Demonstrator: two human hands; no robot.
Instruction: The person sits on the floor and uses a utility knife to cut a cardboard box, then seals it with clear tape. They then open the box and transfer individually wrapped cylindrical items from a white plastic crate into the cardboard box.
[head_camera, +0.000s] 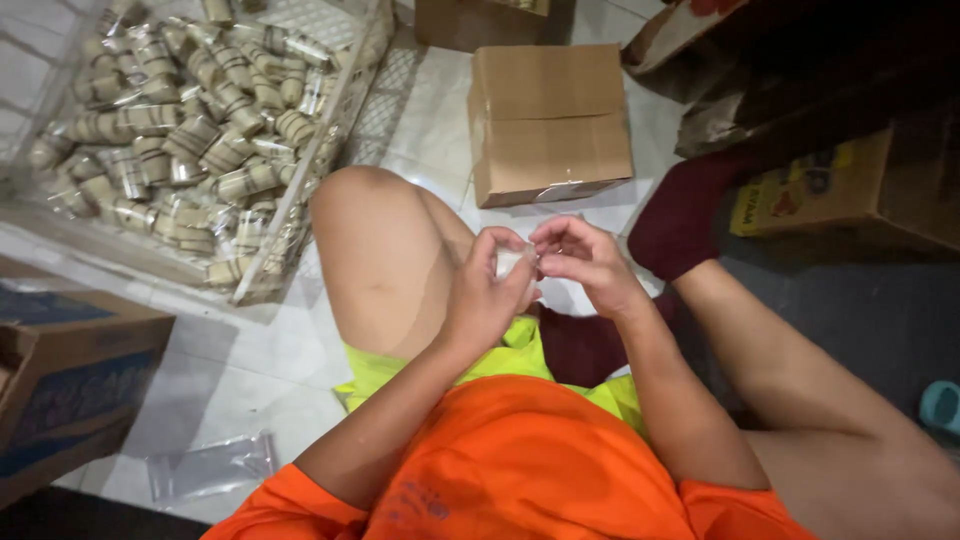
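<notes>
My left hand (487, 292) and my right hand (588, 262) meet just above my bare knee (375, 235), fingertips facing each other. Between them sits a small clear plastic packet (517, 262), pale and partly see-through. It lies right in the gap where my two sets of fingertips come together: my left thumb and forefinger curl round its near side, and the fingers of my right hand close on its far edge from the other side. Both hands are nearly closed, fingers bent in tight, pinching the packet rather than wrapping it; most of it is hidden behind my fingers, so I cannot tell what is inside.

Taking my knee as the mark: beyond it and to its left stands a white plastic crate (300, 200) on the tiled floor, heaped with small wrapped rolls (190, 135), brownish, each in clear film. Straight beyond the knee, a little to the right, sits a closed cardboard box (550, 120). On the near left of the knee, well apart from it, lies a flat stack of clear empty bags (212, 465) on the tiles, and left of that another cardboard box (70, 380) with blue print.
</notes>
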